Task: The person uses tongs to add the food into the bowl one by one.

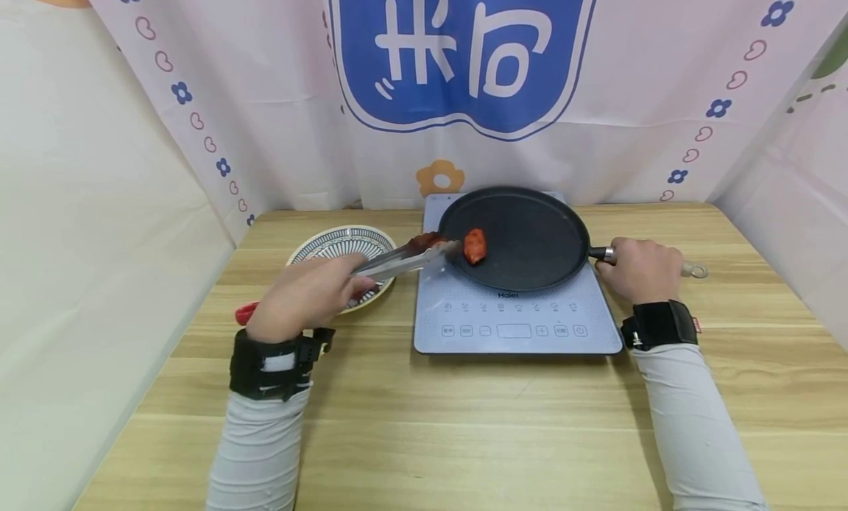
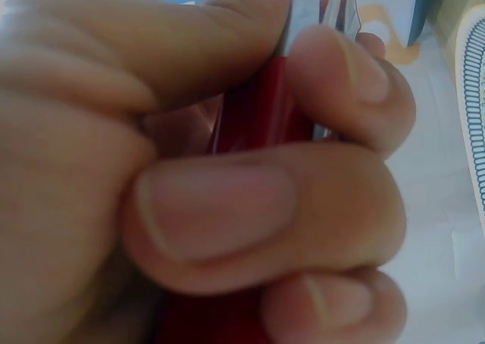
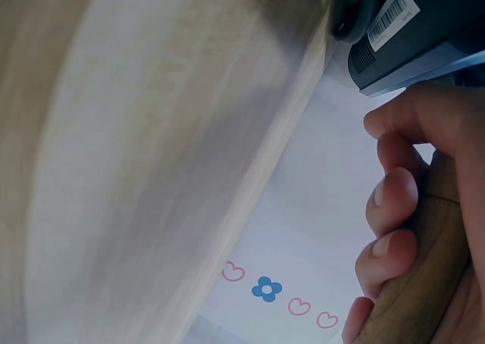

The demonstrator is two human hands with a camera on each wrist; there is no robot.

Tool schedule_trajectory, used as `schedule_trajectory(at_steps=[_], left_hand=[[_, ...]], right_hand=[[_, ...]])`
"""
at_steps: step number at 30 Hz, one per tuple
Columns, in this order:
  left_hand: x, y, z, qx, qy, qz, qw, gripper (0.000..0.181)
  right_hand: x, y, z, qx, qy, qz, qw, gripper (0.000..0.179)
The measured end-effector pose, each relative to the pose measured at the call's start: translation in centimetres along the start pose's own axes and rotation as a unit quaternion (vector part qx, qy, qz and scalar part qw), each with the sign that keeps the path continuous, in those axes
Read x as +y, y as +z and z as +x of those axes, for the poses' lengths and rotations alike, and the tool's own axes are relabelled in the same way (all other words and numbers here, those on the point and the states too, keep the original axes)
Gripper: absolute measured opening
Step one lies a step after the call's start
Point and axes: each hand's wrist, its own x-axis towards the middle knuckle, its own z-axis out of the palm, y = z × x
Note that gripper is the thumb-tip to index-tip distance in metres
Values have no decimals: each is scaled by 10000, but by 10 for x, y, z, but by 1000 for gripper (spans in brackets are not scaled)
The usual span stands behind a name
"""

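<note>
My left hand (image 1: pixel 308 294) grips a pair of metal tongs (image 1: pixel 397 263) with a red handle (image 2: pixel 254 109), its fingers curled around it. The tongs point right, their scalloped tips at the left rim of a flat black pan (image 1: pixel 530 238). Just beyond the tips, a red-orange piece of meat (image 1: pixel 474 246), shaped like a chicken wing, lies on the pan's left side. My right hand (image 1: pixel 641 269) is wrapped around the pan's wooden handle (image 3: pixel 424 253). Partly hidden behind my left hand and the tongs is a patterned plate (image 1: pixel 347 233) with reddish food on it.
Under the pan sits a white induction cooker (image 1: pixel 523 342), its touch buttons facing me. Both stand on a wood-grain table (image 1: pixel 464 437). A printed curtain (image 1: pixel 278 128) hangs along the table's far edge.
</note>
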Motion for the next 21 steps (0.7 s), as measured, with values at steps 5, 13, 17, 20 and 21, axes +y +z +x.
schedule_trajectory(at_steps=[5, 13, 17, 20, 21], left_hand=[[4, 2, 2, -72, -25, -15, 10000, 24], [13, 6, 5, -112, 104, 201, 9997, 25], [18, 9, 6, 2, 227, 380, 9990, 28], [22, 11, 6, 135, 359, 476, 9981, 31], [24, 12, 6, 180, 392, 490, 9979, 31]], right_hand=[[0, 0, 0, 35, -10, -17, 10000, 33], [-1, -1, 0, 35, -26, -22, 10000, 33], [-1, 0, 0, 50, -25, -20, 10000, 33], [0, 0, 0, 59, -23, -15, 10000, 33], [0, 0, 0, 61, -22, -8, 10000, 33]])
